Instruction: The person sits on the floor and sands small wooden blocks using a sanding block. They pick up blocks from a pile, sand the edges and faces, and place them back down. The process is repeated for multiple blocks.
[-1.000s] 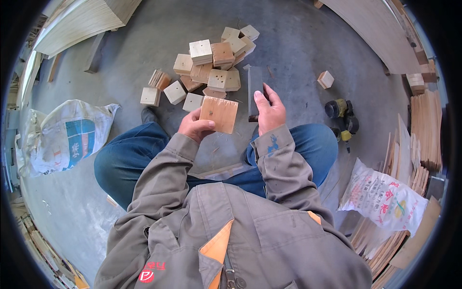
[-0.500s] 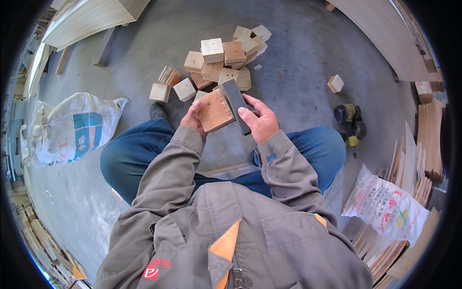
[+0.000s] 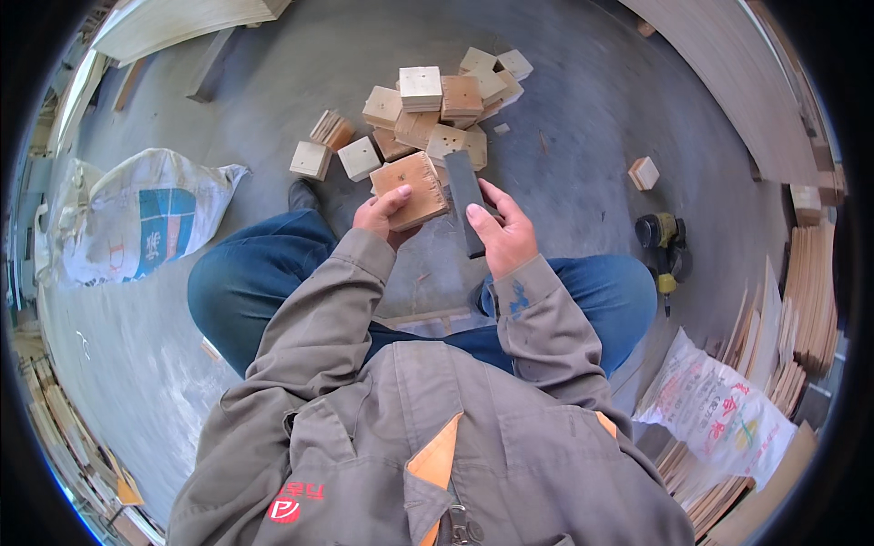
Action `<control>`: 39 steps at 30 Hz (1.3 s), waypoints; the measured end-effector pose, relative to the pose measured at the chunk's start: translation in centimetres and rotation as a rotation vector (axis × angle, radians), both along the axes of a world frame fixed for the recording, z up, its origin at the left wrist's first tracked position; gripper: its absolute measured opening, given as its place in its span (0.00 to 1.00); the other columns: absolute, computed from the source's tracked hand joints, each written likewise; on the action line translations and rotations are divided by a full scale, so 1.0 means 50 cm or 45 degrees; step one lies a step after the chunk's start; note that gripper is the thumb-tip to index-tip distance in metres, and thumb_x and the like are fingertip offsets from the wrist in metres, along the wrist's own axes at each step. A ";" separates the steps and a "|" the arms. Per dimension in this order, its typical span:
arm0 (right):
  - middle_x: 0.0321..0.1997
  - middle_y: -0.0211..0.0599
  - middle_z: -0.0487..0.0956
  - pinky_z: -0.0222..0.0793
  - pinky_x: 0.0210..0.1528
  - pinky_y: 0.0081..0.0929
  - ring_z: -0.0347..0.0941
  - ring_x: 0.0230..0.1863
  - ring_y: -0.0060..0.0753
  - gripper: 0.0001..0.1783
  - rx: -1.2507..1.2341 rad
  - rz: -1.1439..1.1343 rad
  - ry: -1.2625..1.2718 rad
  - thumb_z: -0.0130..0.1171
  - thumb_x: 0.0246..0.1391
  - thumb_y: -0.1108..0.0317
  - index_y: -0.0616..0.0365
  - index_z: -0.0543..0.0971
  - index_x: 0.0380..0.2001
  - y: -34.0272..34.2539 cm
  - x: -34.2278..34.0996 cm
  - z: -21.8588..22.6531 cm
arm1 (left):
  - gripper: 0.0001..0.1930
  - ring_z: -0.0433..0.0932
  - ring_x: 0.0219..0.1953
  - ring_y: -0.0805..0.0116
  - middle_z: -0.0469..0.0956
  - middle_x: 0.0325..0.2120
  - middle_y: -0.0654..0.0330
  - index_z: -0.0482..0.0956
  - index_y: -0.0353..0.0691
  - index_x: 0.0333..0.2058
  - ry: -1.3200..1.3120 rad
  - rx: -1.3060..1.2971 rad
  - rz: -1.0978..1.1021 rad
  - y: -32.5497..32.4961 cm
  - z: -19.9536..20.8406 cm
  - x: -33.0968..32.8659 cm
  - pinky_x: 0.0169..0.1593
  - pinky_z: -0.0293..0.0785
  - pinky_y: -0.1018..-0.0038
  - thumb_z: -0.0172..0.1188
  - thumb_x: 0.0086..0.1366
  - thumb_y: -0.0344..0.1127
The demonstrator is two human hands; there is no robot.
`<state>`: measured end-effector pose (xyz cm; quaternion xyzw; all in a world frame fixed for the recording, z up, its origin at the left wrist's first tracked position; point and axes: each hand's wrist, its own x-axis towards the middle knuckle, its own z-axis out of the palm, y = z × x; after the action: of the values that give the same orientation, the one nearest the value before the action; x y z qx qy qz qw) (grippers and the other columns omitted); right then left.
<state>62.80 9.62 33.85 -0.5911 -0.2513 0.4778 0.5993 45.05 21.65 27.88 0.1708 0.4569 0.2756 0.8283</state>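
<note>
My left hand (image 3: 386, 215) is closed round a square plywood block (image 3: 414, 187), thumb on its brown top face, which has a rough, splintery edge. Close by on the right, my right hand (image 3: 506, 229) grips a long dark grey sanding block (image 3: 465, 200), held slanting with its upper end near the plywood. A narrow gap shows between the two. Beyond my hands lies a heap of similar plywood blocks (image 3: 421, 89), pale and brown, some with small holes.
A cordless drill (image 3: 663, 238) lies on the floor at the right, with a single wood block (image 3: 644, 173) beyond it. White woven sacks lie at the left (image 3: 118, 214) and lower right (image 3: 728, 409). Stacked plywood sheets (image 3: 719, 82) stand far right, wood strips (image 3: 810, 282) nearer.
The plywood block has turned and tilted in my left hand, whose thumb now lies across its face. The sanding block has moved slightly right, away from the block's edge.
</note>
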 end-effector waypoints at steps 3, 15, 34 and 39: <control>0.62 0.45 0.75 0.72 0.60 0.29 0.75 0.58 0.34 0.29 -0.026 0.074 -0.319 0.66 0.61 0.64 0.64 0.75 0.64 -0.024 0.000 -0.028 | 0.27 0.83 0.49 0.58 0.83 0.48 0.57 0.75 0.45 0.59 0.052 -0.052 0.087 0.014 -0.014 -0.001 0.49 0.81 0.55 0.68 0.62 0.41; 0.61 0.53 0.76 0.67 0.67 0.37 0.73 0.62 0.48 0.29 -0.020 -0.049 -0.746 0.66 0.58 0.61 0.66 0.77 0.60 0.001 0.015 -0.040 | 0.29 0.83 0.47 0.54 0.81 0.47 0.54 0.73 0.40 0.58 0.209 0.047 -0.235 -0.051 0.041 0.027 0.49 0.82 0.51 0.69 0.59 0.40; 0.62 0.57 0.75 0.66 0.68 0.38 0.73 0.63 0.49 0.29 0.117 0.081 -0.719 0.65 0.59 0.65 0.68 0.75 0.61 -0.062 -0.039 -0.011 | 0.30 0.83 0.50 0.55 0.80 0.51 0.54 0.72 0.40 0.61 -0.021 0.010 -0.090 -0.004 0.016 -0.002 0.55 0.81 0.49 0.66 0.60 0.38; 0.59 0.56 0.76 0.69 0.65 0.38 0.75 0.60 0.50 0.29 0.078 -0.082 -0.795 0.67 0.57 0.63 0.67 0.77 0.59 0.002 -0.002 -0.030 | 0.32 0.83 0.50 0.56 0.81 0.50 0.56 0.72 0.42 0.62 -0.032 0.036 -0.222 -0.040 0.050 0.014 0.52 0.82 0.52 0.68 0.59 0.38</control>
<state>62.69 9.71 32.36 -0.6985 -0.4188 0.2462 0.5254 45.77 19.65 30.37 0.2180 0.4259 0.2110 0.8524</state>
